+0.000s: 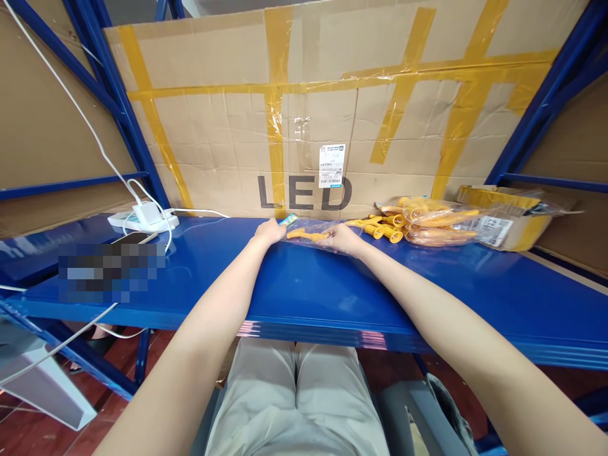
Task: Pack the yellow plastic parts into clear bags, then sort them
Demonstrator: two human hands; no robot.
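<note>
Bag [311, 226] at 12 o'clock: yr L hand [269, 232] pinches its label [288, 220] end; can't tell R hand [348, 240] grip. Keep bag taut, gently.

Looks like smooth painted metal, glossy, across the blue bench [308, 291]. Shows thin, clear, shiny, wrinkled plastic in the flat bag [310, 226] and smooth yellow plastic in the pieces [306, 236] inside. Reads as matt, creased cardboard in the brown panel [327, 117], with glossy tape [276, 120] and a paper label [332, 166]. Appears as matt cloth in the grey trousers [308, 415].
</note>
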